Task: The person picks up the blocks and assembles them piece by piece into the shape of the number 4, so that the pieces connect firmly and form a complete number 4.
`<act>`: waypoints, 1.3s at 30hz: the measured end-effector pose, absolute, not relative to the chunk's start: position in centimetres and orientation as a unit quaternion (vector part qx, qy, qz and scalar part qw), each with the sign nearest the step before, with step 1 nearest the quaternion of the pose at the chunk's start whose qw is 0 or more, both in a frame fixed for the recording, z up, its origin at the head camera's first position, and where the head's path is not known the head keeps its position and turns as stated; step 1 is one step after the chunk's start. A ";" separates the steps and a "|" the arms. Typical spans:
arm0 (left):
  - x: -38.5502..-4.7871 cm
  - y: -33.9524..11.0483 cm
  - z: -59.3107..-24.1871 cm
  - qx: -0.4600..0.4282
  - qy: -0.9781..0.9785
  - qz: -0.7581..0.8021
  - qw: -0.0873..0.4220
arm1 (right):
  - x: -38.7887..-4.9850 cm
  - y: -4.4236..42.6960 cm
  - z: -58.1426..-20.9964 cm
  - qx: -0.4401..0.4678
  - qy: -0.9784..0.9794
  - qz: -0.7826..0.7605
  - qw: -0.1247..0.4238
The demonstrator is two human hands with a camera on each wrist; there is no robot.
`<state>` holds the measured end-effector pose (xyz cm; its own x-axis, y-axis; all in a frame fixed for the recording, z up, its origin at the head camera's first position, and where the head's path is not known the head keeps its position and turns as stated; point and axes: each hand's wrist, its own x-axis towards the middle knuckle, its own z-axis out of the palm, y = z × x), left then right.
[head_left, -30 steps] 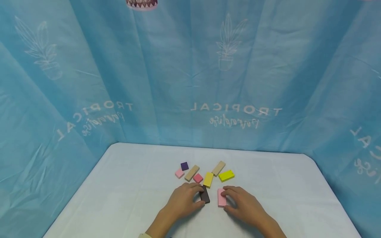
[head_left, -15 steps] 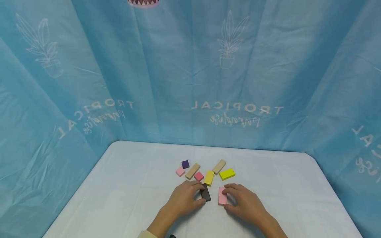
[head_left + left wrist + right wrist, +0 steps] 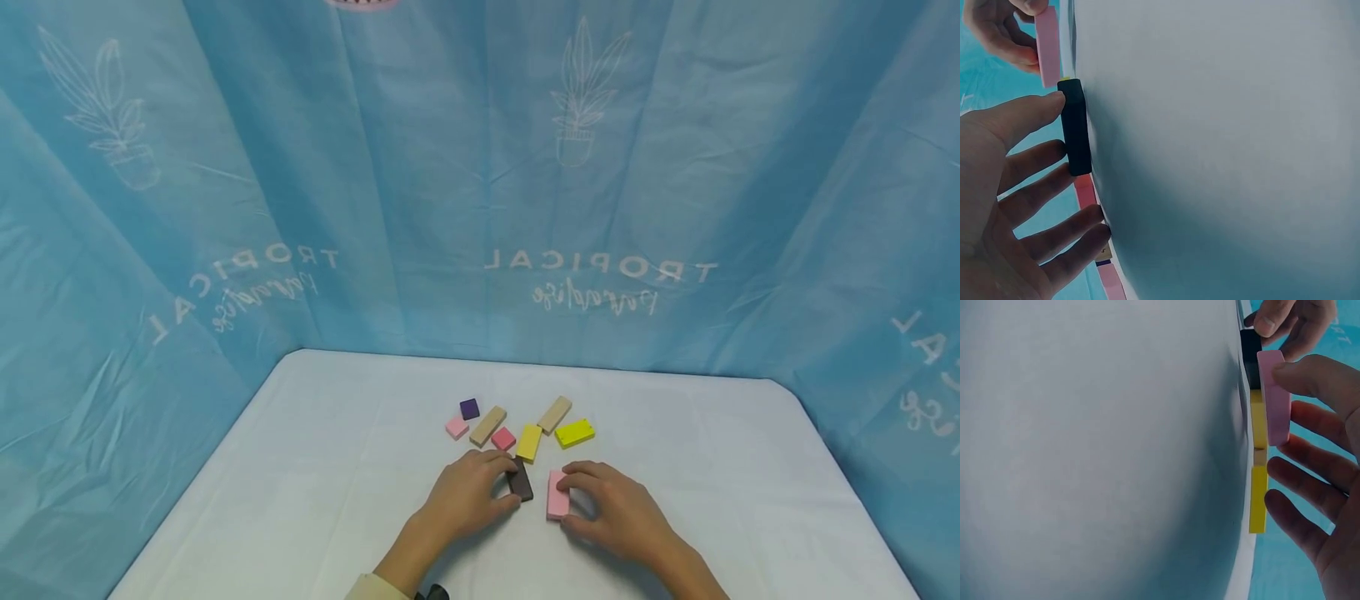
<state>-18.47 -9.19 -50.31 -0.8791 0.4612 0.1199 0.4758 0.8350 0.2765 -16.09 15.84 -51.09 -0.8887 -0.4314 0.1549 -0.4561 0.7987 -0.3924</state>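
Note:
In the head view my left hand (image 3: 467, 495) holds a black block (image 3: 521, 482) by its left side, thumb near the lower end and fingers at the upper end. To its right, my right hand (image 3: 617, 510) holds a pink block (image 3: 557, 497) between thumb and fingers. A gap separates these two blocks. The left wrist view shows the thumb on one end of the black block (image 3: 1075, 128) and fingertips along it. In the right wrist view the thumb presses the near end of the pink block (image 3: 1274, 400), with fingertips at its other end.
Behind the hands lie a yellow block (image 3: 528, 443), a bright yellow block (image 3: 575, 433), two wooden blocks (image 3: 488, 426), a dark pink block (image 3: 503, 439), a light pink block (image 3: 457, 428) and a purple block (image 3: 469, 408). Blue curtains (image 3: 420, 208) stand around the white table (image 3: 300, 467).
The pink block and my right hand have shifted slightly left, narrowing the gap to the black block. The head view has tilted a little, so the table appears higher.

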 end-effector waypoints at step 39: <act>-18.5 -9.3 -50.6 -0.243 -0.958 -0.150 0.021 | -12.6 14.8 -50.3 0.282 -0.927 0.243 -0.045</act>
